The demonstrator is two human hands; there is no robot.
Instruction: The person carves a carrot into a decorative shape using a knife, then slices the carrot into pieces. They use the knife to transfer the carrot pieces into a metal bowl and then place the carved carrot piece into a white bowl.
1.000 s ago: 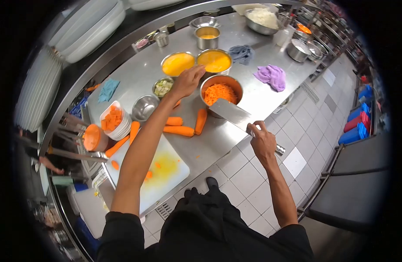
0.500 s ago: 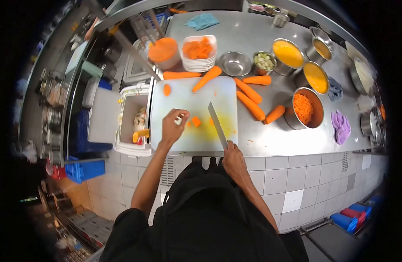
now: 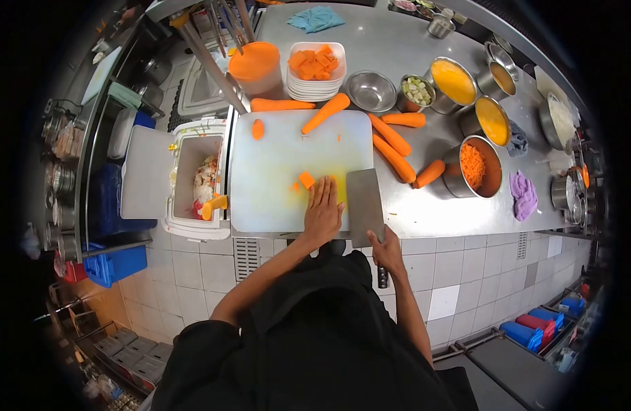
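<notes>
My left hand lies with fingers stretched out over the front right part of the white cutting board. Beside its fingertips are a small orange carrot chunk and a few tiny bits. In my right hand is a cleaver, its broad blade face turned up at the board's front right corner and its black handle below. A whole peeled carrot rests across the board's back edge. Near the back left corner sits a small carrot piece. Yellowish staining marks the board under my left hand.
More carrots lie right of the board, beside a pot of shredded carrot. Behind are stacked white containers with orange pieces, an orange-filled tub and a steel bowl. An open scrap bin stands left.
My left hand has moved right across the board, from curled fingers to laid flat. The cleaver has shifted right and turned from edge-on to broad face up.
</notes>
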